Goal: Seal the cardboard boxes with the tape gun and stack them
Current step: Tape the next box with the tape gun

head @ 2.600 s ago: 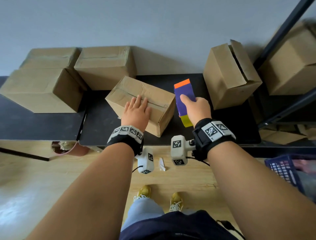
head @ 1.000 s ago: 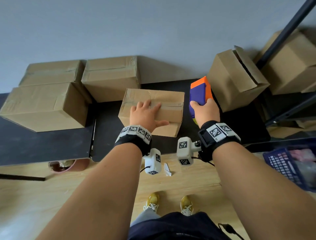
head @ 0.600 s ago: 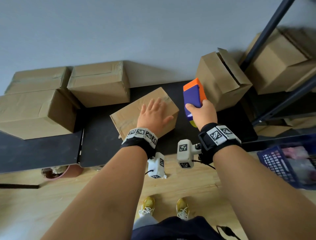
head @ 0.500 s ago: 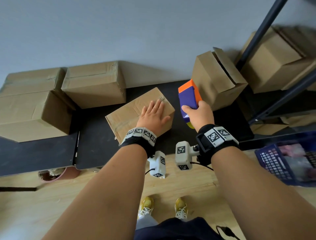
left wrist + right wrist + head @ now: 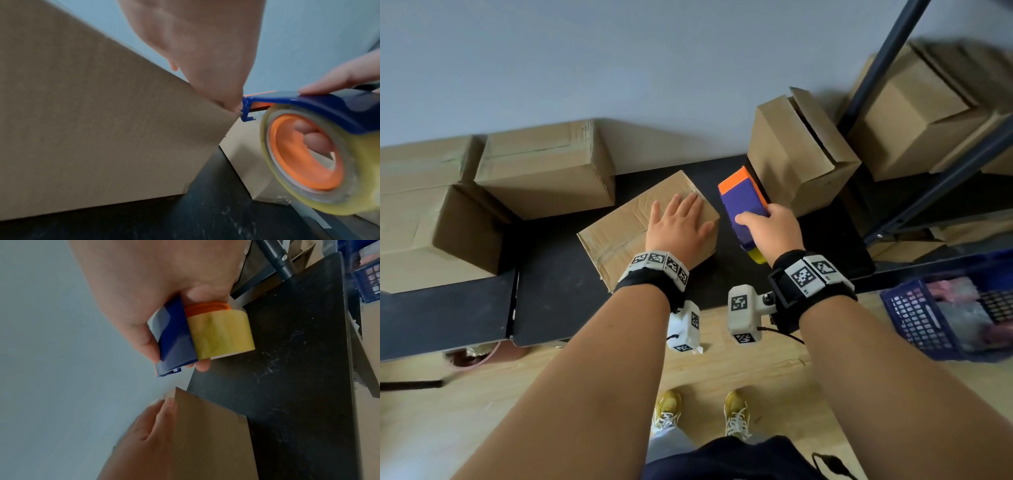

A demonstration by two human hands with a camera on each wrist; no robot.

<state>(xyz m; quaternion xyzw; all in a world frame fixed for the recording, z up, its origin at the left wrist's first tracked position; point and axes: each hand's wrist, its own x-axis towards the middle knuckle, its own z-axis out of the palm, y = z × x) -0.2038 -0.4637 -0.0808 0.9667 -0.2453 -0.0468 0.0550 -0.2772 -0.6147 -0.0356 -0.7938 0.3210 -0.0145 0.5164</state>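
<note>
A small cardboard box point(image 5: 619, 233) lies skewed on the black table point(image 5: 558, 298), with clear tape along its top. My left hand point(image 5: 681, 222) rests flat on its right end, fingers straight, thumb at the near right edge. The box side point(image 5: 92, 138) fills the left wrist view; its corner point(image 5: 205, 426) shows in the right wrist view under the left hand point(image 5: 152, 421). My right hand point(image 5: 774, 229) grips the blue and orange tape gun point(image 5: 744, 198) in the air just right of the box. The tape gun point(image 5: 320, 142) carries a yellowish roll point(image 5: 220, 332).
Three closed boxes point(image 5: 544, 168) stand at the back left. An open-flapped box point(image 5: 798, 150) lies on its side at the back right, close behind the tape gun. A dark shelf frame point(image 5: 914, 192) with more boxes stands right. A blue basket point(image 5: 955, 315) sits on the floor.
The box under my left hand has been turned from square-on to skewed, its right end now farther back. The tape gun stays in my right hand beside it.
</note>
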